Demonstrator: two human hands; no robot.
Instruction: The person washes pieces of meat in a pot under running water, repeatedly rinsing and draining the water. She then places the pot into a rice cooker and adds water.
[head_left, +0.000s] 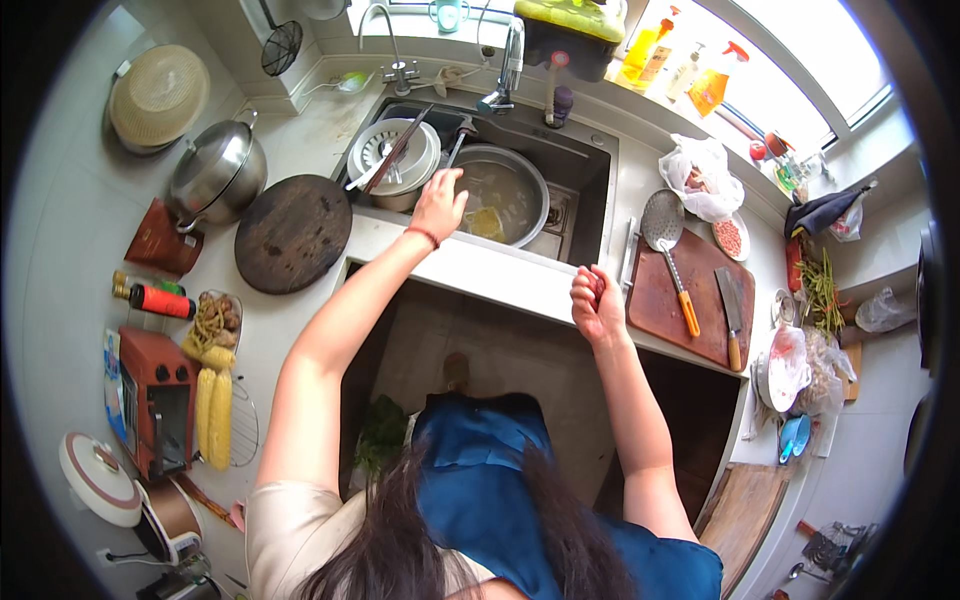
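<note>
My left hand (441, 204) reaches over the sink's front edge beside a metal basin (517, 191) of cloudy water, its fingers apart and nothing seen in them. A yellow sponge (486, 223) lies in the basin. Left of it in the sink are stacked white bowls (420, 176) with chopsticks (397, 148) across them. My right hand (598, 304) is curled around something small and reddish, partly hidden by the fingers, in front of the counter edge. To its right a slotted skimmer (663, 217) and a cleaver (729, 300) lie on a brown cutting board (645, 304).
Left of the sink stand a round dark wooden board (294, 234) and a steel pot (219, 172). Corn cobs (220, 420) lie by a red toaster oven (156, 397). At the right are a white plastic bag (701, 176) and a plate of pink minced food (727, 237). A faucet (511, 67) rises behind the sink.
</note>
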